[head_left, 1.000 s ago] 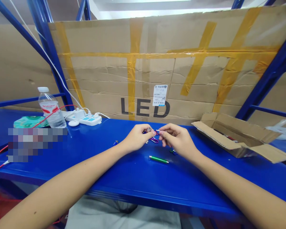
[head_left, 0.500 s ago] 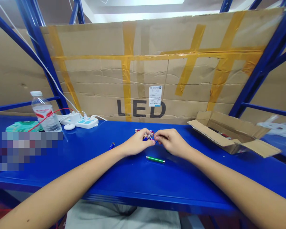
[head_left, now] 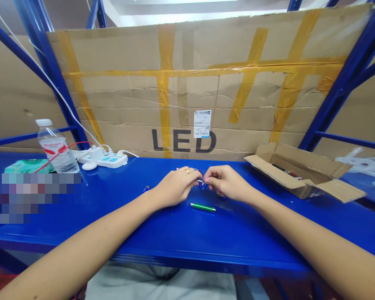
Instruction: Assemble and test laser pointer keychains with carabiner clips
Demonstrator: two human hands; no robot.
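Pinching a small shiny piece (head_left: 201,186) at a blue tabletop (head_left: 175,237).
The right hand (head_left: 228,182) closes its fingertips on one edge; the half-curled left hand (head_left: 176,188) hides the rest, hold unclear. A green tube (head_left: 203,207) lies nearer.

Blue-and-silver piece (head_left: 201,183) partly covered by left hand (head_left: 176,187) and right hand (head_left: 228,182); form unclear. Small blue item (head_left: 146,188), lower end behind left forearm (head_left: 93,246). Pixelated patch (head_left: 34,195), left end of table (head_left: 171,237): unreadable. Carton (head_left: 339,189), right end: walls hide some contents.
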